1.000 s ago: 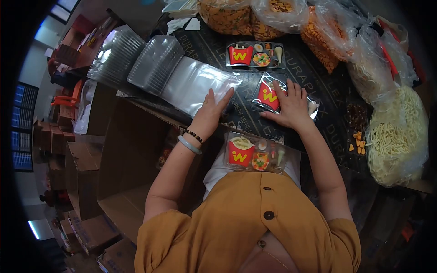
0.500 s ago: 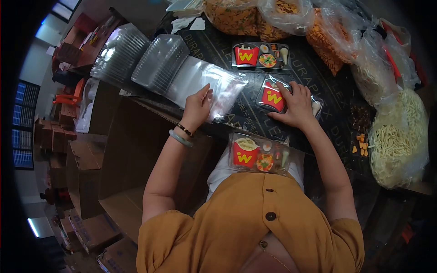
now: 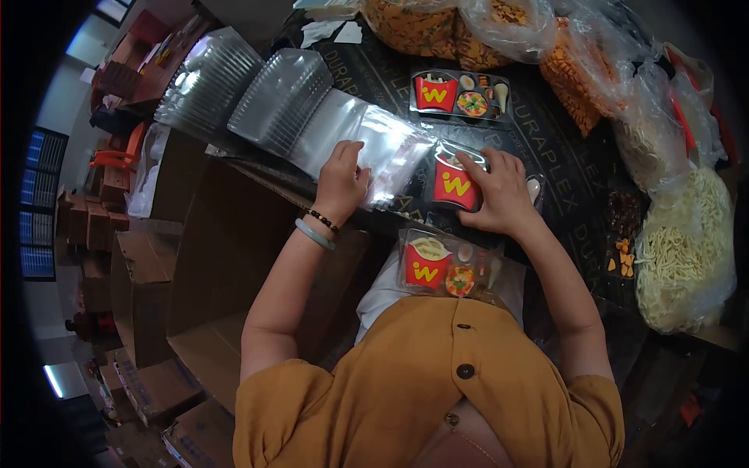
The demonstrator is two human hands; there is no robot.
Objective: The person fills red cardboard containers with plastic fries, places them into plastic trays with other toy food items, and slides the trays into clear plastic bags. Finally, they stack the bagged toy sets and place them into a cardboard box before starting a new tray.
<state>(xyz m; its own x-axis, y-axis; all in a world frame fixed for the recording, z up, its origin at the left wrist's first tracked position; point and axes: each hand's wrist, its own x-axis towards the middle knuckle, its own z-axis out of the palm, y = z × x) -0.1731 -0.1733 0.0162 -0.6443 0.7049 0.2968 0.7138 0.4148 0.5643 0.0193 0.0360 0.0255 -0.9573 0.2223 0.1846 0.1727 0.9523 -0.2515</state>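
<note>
My left hand (image 3: 342, 186) is over a stack of clear plastic bags (image 3: 390, 148), its fingers curled in towards the thumb on the film. To the right, my right hand (image 3: 503, 191) grips a clear tray of toy food (image 3: 455, 181) from above, thumb at the near edge and fingers across the top. A red fries box with a yellow mark shows at its left end; my hand hides most of the rest. This tray's left end touches or nearly touches the bags' right edge. Another filled tray (image 3: 425, 265) rests on my lap, holding a fries box, a pizza and small pieces.
A third filled tray (image 3: 459, 95) lies farther back on the black table (image 3: 546, 148). Stacked clear trays (image 3: 281, 93) stand at left. Bags of orange pieces (image 3: 413, 31) line the back, and a bag of pale fries (image 3: 679, 249) sits at right. An open carton (image 3: 226, 265) is below left.
My right hand has moved the tray left and slightly down, up to the bags. My left hand stays over the bags, its fingers slightly shifted. The view has shifted a little.
</note>
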